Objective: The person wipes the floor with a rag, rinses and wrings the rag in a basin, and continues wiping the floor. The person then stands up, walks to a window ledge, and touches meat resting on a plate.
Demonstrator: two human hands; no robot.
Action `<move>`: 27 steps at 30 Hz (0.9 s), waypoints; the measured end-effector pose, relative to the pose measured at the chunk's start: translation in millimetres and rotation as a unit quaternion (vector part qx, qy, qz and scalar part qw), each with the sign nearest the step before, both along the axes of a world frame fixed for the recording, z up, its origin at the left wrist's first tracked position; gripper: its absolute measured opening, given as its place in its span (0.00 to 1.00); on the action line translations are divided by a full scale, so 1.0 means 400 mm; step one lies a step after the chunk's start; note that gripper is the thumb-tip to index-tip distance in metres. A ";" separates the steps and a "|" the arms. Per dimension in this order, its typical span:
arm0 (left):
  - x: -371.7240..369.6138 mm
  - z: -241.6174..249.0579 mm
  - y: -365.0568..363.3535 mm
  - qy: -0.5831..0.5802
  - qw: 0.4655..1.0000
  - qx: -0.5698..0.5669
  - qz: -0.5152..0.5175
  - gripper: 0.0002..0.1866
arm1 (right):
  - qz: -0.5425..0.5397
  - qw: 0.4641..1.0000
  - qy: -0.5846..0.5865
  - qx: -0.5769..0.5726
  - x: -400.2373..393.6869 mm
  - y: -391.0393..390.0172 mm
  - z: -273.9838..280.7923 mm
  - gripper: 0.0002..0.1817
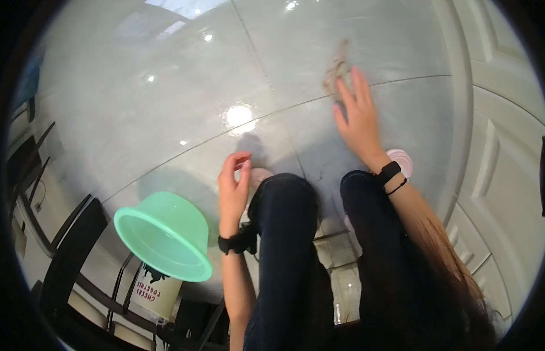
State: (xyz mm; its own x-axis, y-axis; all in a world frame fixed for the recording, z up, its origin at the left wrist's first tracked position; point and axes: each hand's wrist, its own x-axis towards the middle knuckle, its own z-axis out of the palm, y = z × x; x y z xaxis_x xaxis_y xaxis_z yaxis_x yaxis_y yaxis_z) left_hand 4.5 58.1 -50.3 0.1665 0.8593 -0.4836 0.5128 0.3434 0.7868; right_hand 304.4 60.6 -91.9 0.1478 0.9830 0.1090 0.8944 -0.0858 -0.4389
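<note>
On the grey tiled floor [167, 105] lies a crumpled brownish cloth [336, 75], slightly blurred. My right hand [359, 117] is on its near edge, fingers reaching forward over it and thumb to the left; part of the cloth is hidden by the fingers. My left hand [232, 182] hovers near my left knee with bent fingers, thumb apart, and nothing in it. A mint-green plastic basin [182, 216] stands tilted in view to the left of that hand, its inside pale and shiny.
White panelled doors [501, 146] run along the right side. Black metal chair or rack legs [73, 251] crowd the lower left, beside a cream bucket with printed lettering [158, 292]. Pink slippers [400, 161] show by my knees. The floor tiles shine with reflected lights.
</note>
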 end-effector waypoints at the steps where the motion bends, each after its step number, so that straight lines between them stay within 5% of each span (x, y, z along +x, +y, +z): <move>1: -0.004 -0.004 -0.003 0.001 1.000 0.006 -0.002 0.10 | 0.046 0.998 0.031 -0.012 -0.035 -0.004 0.004 0.23; 8: 0.019 0.011 0.005 -0.020 0.998 0.056 -0.003 0.10 | 0.204 0.974 0.090 -0.047 -0.160 -0.038 0.010 0.18; 16: 0.084 0.047 0.006 -0.086 0.996 0.021 -0.008 0.22 | 0.034 0.944 0.305 -0.120 -0.179 -0.039 0.129 0.18; 19: 0.109 0.070 0.002 -0.104 0.989 0.092 -0.048 0.34 | 0.013 0.874 0.457 -0.163 -0.197 -0.050 0.161 0.17; 23: 0.105 0.088 -0.009 -0.099 0.978 0.140 -0.120 0.46 | -0.064 0.704 0.679 -0.198 -0.205 -0.086 0.180 0.17; 27: 0.118 0.120 -0.023 -0.079 0.989 0.058 -0.114 0.37 | -0.023 0.674 0.695 -0.250 -0.167 -0.125 0.177 0.22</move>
State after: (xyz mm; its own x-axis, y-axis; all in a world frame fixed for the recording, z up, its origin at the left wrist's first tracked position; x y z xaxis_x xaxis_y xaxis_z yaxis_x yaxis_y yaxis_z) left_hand 51.7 48.8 -2.3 0.4282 0.8385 -0.3370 0.4339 0.1364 0.8906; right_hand 237.6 10.6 -21.2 -0.2025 0.8362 -0.5096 -0.3597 -0.5475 -0.7555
